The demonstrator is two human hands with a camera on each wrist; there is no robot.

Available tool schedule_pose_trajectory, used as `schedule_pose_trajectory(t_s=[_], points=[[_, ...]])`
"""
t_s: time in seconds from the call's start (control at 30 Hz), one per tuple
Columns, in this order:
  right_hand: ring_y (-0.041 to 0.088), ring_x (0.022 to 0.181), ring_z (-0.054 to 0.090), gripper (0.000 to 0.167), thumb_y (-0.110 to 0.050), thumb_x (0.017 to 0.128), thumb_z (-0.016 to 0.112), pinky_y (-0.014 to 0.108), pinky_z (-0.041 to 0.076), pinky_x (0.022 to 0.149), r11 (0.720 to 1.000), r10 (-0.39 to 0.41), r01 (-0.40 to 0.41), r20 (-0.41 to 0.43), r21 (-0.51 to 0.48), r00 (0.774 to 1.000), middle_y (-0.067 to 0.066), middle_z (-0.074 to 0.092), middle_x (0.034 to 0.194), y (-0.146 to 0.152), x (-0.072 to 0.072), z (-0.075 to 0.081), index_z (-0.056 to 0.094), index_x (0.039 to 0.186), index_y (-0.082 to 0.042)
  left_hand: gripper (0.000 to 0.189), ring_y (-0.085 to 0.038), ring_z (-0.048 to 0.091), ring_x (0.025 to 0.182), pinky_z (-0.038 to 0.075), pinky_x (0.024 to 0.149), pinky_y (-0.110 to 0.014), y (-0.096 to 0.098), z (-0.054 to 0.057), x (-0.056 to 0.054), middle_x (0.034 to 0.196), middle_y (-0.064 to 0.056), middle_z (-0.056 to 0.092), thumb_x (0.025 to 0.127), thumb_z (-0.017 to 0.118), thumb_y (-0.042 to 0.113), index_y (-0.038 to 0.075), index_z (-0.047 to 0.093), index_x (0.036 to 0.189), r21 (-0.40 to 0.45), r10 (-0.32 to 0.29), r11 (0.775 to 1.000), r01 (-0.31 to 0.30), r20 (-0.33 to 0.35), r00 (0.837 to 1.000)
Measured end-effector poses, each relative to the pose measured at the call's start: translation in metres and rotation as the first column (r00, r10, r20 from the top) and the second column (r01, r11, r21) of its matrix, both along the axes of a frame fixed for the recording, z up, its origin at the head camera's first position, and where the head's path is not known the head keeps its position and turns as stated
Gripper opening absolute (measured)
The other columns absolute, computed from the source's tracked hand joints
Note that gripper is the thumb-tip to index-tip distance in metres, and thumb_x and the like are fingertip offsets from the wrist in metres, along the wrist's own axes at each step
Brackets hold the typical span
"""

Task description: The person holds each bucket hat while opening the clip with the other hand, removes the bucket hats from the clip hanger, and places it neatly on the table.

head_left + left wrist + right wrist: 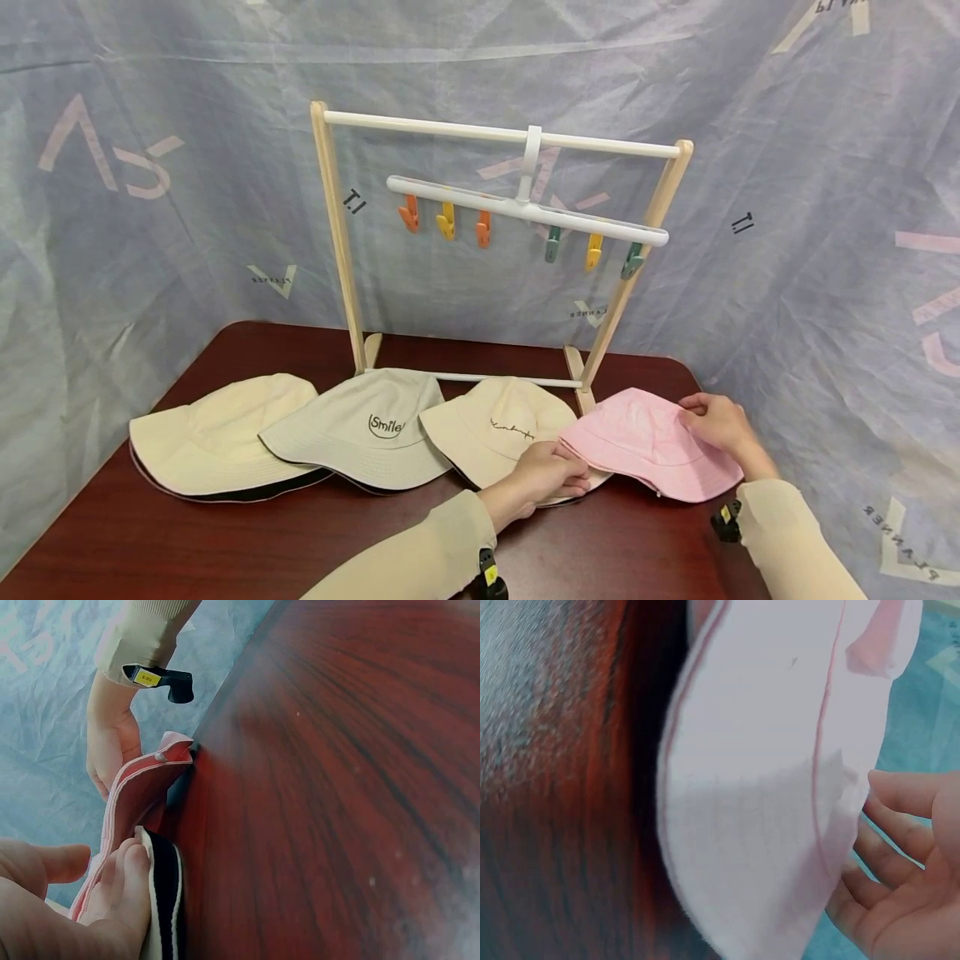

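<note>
A pink bucket hat (648,437) lies at the right end of a row of hats, its left brim over the cream hat with script lettering (502,425). My left hand (543,477) is at that overlap. In the left wrist view its straight fingers (124,881) lie between the pink brim (124,791) and the cream brim with dark lining (163,892), thumb apart. My right hand (716,425) touches the right side of the pink crown with loosely bent fingers. In the right wrist view the thumb meets the hat's edge and some fingertips are hidden behind it.
A pale grey hat marked "Smile" (367,429) and a plain cream hat (232,433) lie further left on the dark red table (225,542). Behind stands a wooden rack (337,225), with a white hanger (480,200) carrying several coloured clips (446,221). Grey cloth surrounds the table.
</note>
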State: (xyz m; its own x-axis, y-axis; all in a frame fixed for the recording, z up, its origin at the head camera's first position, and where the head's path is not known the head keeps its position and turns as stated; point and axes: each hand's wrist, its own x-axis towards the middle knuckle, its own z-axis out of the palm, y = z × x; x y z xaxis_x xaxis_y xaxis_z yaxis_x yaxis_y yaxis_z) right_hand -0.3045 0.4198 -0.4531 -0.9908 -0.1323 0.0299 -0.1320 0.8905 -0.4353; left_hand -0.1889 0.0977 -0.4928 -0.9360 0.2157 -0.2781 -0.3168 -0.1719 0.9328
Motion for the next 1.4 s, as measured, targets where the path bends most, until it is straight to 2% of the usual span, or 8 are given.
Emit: schedule_pose_trajectory(t_s=[0.3,0.53,0.8,0.9,1.03,1.13,1.27,1.4], points=[[0.044,0.105,0.070,0.038,-0.022,0.101,0.070,0.048,0.052,0.085,0.999,0.037,-0.039,-0.063,-0.021,0.997,0.023,0.076,0.111,-0.011,0.006,0.010,0.069,0.128,0.004,0.017,-0.013,0.075,0.076,0.064,0.074,-0.028,-0.024,0.011,0.005,0.090,-0.013,0.076,0.091,0.074,0.005,0.002,0.066,0.107,-0.047,-0.014,0.999,0.014,-0.004,1.000],[0.043,0.111,0.071,0.041,-0.022,0.102,0.071,0.048,0.054,0.089,0.995,0.072,-0.078,-0.097,-0.067,0.993,0.027,0.071,0.127,-0.023,0.011,0.021,0.066,0.133,0.005,0.026,-0.020,0.076,0.086,0.065,0.079,-0.034,-0.062,0.023,0.001,0.103,-0.012,0.073,0.096,0.074,0.009,-0.001,0.061,0.117,-0.097,-0.026,0.995,0.018,-0.084,0.996],[0.044,0.115,0.070,0.042,-0.022,0.103,0.071,0.051,0.055,0.092,0.989,0.102,-0.115,-0.144,-0.088,0.984,0.025,0.070,0.131,-0.040,0.020,0.035,0.065,0.137,0.003,0.034,-0.026,0.073,0.100,0.063,0.088,-0.041,-0.114,0.039,-0.008,0.113,-0.016,0.072,0.099,0.072,0.012,-0.003,0.062,0.128,-0.213,-0.019,0.977,-0.025,-0.204,0.979],[0.045,0.115,0.070,0.042,-0.021,0.103,0.072,0.052,0.055,0.092,0.988,0.108,-0.124,-0.168,-0.090,0.980,0.025,0.070,0.132,-0.044,0.023,0.040,0.065,0.137,0.002,0.033,-0.022,0.071,0.100,0.062,0.089,-0.040,-0.132,0.047,-0.012,0.113,-0.014,0.072,0.100,0.070,0.013,-0.004,0.062,0.128,-0.277,-0.016,0.959,-0.063,-0.273,0.962],[0.046,0.116,0.069,0.042,-0.020,0.102,0.072,0.056,0.056,0.092,0.987,0.114,-0.134,-0.200,-0.093,0.973,0.025,0.070,0.132,-0.050,0.029,0.045,0.065,0.138,0.001,0.029,-0.021,0.069,0.101,0.059,0.090,-0.037,-0.156,0.057,-0.014,0.114,-0.011,0.072,0.102,0.069,0.015,-0.001,0.065,0.125,-0.374,0.001,0.915,-0.150,-0.371,0.929],[0.048,0.118,0.067,0.043,-0.020,0.103,0.071,0.062,0.054,0.096,0.985,0.115,-0.138,-0.199,-0.106,0.973,0.027,0.068,0.135,-0.055,0.033,0.051,0.063,0.139,0.001,0.025,-0.022,0.069,0.105,0.057,0.091,-0.036,-0.175,0.065,-0.013,0.116,-0.009,0.072,0.103,0.070,0.017,0.005,0.067,0.124,-0.428,0.013,0.881,-0.201,-0.403,0.915],[0.050,0.120,0.066,0.045,-0.021,0.103,0.071,0.064,0.053,0.099,0.983,0.110,-0.136,-0.203,-0.121,0.973,0.028,0.066,0.138,-0.061,0.038,0.057,0.061,0.142,0.001,0.026,-0.027,0.069,0.113,0.056,0.097,-0.043,-0.202,0.076,-0.011,0.124,-0.011,0.071,0.104,0.069,0.019,0.009,0.066,0.128,-0.490,0.000,0.838,-0.242,-0.444,0.896],[0.051,0.118,0.067,0.045,-0.019,0.102,0.072,0.065,0.053,0.098,0.981,0.113,-0.146,-0.239,-0.125,0.964,0.028,0.066,0.137,-0.069,0.042,0.060,0.062,0.142,0.001,0.029,-0.034,0.067,0.121,0.053,0.103,-0.053,-0.226,0.083,-0.010,0.129,-0.013,0.071,0.105,0.069,0.020,0.009,0.065,0.132,-0.549,-0.019,0.776,-0.310,-0.512,0.859]])
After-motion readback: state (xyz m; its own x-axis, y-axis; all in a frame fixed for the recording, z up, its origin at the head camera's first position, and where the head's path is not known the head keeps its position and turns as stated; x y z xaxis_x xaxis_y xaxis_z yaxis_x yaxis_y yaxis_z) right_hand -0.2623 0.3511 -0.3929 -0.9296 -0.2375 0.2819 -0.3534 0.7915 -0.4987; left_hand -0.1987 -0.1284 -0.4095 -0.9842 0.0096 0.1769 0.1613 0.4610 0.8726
